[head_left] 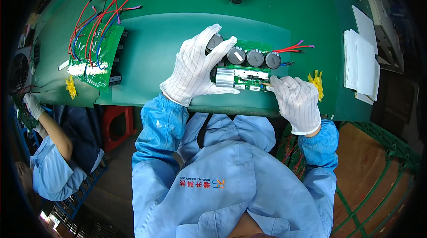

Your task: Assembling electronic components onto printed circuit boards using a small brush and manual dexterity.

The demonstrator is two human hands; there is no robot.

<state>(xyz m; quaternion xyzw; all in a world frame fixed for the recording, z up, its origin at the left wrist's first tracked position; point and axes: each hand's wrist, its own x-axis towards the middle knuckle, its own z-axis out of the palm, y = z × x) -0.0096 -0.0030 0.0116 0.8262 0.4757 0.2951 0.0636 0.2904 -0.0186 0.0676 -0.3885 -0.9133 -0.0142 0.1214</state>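
The board point(252, 67) lies on the surface point(147, 55) between both hands, its long axis running left to right, with the row of capacitors point(255, 58) on the far side and the heat sink point(225, 78) nearer the person. The left hand point(190, 66) covers more of it, fingers spread wide and holding the left end, the thumb along the near edge. The right hand point(297, 102) is at the near right corner, fingers bunched narrow, the board up and left of them; whether they pinch something thin I cannot tell
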